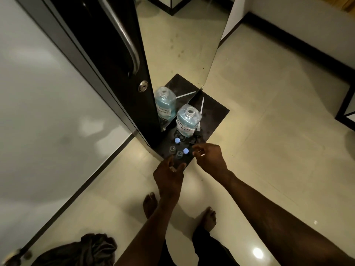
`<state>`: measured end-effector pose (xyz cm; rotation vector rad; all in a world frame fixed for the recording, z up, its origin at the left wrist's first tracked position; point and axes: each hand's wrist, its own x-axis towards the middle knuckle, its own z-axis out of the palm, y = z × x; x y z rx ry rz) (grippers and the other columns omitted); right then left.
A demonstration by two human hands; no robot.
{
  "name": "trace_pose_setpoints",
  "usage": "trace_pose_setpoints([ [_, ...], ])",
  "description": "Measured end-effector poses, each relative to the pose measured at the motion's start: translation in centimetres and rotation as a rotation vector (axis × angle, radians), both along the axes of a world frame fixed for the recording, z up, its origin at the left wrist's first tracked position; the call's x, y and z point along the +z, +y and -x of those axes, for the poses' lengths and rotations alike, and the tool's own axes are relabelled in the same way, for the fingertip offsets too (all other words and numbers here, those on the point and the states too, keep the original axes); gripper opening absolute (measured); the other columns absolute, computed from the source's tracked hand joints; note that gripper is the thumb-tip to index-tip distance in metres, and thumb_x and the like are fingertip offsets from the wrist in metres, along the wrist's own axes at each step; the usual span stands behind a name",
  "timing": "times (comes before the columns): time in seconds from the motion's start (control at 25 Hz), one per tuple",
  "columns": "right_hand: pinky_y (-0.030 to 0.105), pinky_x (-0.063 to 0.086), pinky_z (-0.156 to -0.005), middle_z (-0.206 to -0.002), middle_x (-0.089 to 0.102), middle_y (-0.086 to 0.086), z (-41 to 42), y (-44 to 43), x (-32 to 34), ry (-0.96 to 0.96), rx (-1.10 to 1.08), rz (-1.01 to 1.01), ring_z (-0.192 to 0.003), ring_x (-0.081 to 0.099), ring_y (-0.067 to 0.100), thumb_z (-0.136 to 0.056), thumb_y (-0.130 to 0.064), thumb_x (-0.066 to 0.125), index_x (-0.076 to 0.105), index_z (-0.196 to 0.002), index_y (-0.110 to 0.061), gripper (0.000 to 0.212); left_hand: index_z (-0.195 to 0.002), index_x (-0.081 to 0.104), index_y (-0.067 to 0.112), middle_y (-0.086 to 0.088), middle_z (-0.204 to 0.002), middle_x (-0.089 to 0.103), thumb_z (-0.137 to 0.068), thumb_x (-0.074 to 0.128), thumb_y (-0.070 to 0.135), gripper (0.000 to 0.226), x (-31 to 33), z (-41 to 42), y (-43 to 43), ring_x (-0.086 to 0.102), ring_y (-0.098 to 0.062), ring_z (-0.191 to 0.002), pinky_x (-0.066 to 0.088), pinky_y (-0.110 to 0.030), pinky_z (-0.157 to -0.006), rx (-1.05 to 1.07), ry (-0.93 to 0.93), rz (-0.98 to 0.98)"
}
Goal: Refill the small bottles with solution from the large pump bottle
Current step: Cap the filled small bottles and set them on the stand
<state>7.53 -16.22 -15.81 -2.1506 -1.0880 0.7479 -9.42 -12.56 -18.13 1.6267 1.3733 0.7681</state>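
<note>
Head view: left hand [169,173] pinches something small, indistinct; right hand [208,156], loosely curled and empty, hovers near 4 small bottles [179,148]. Large bottle [187,120] stands uncapped; pouring likely comes next.

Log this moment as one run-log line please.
step: small bottles uncapped | large bottle open, pump out | left hand near bottles | right hand hovering

Surroundings: tiled floor, dark door, mirror panel.
Cream tile floor [269,112] with black skirting. Dark door [107,54] at left, carrying a long metal handle [124,35] and a round keyhole [143,86] below it. Mirror panel [182,45] stands beside the door. Crumpled dark cloth [86,250] lies on the floor, bottom left.
</note>
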Motion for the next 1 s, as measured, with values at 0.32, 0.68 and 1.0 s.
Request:
trace_pose_setpoints([
  [0.32, 0.034, 0.054, -0.093, -0.118, 0.072, 0.009, 0.5, 1.5, -3.4, -0.045, 0.302, 0.106, -0.109, 0.067, 0.027, -0.094, -0.006, 0.063, 0.072, -0.115, -0.011, 0.023, -0.109, 0.074, 0.006, -0.005, -0.103, 0.077, -0.077, 0.088, 0.016, 0.037, -4.0, -2.7, -1.0, 0.073, -0.016, -0.096, 0.06, -0.036, -0.082, 0.126, -0.037, -0.051],
  [0.68, 0.036, 0.058, -0.088, -0.107, 0.073, 0.005, 0.2, 3.2, -5.1, -0.102, 0.426, 0.188, -0.097, 0.069, 0.022, -0.094, -0.011, 0.063, 0.074, -0.107, -0.014, 0.017, -0.104, 0.075, 0.002, -0.008, -0.096, 0.078, -0.077, 0.087, 0.012, 0.031, -5.3, -4.0, -0.8, 0.066, -0.006, -0.09, 0.037, 0.005, -0.081, 0.16, 0.003, -0.085],
  [1.0, 0.025, 0.052, -0.078, -0.104, 0.072, 0.017, 0.6, 1.3, -2.4, -0.049, 0.389, 0.057, -0.093, 0.068, 0.03, -0.085, 0.013, 0.058, 0.075, -0.104, 0.0, 0.028, -0.105, 0.075, 0.004, -0.006, -0.099, 0.078, -0.082, 0.083, 0.009, 0.025, -4.3, -3.3, -0.8, 0.074, -0.015, -0.094, 0.06, -0.037, -0.08, 0.092, -0.05, -0.148],
])
